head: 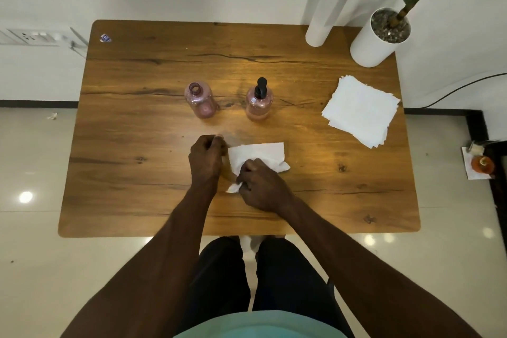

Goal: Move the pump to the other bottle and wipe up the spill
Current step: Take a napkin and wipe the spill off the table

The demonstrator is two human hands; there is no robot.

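Note:
Two pink see-through bottles stand mid-table. The left bottle [200,100] has an open neck with no cap. The right bottle [259,103] carries the black pump [260,88]. In front of them a white paper napkin [263,155] lies partly unfolded on the wooden table [137,173]. My right hand [263,186] pinches the napkin's near corner. My left hand [207,158] rests beside the napkin's left edge with fingers curled at that edge; whether it grips the paper I cannot tell. A faint wet smear [233,137] shows just beyond the napkin.
A stack of white napkins [360,110] lies at the right side of the table. A white paper roll [326,8] and a white plant pot [378,38] stand at the far right corner. A small orange bottle [481,164] sits on the floor at right.

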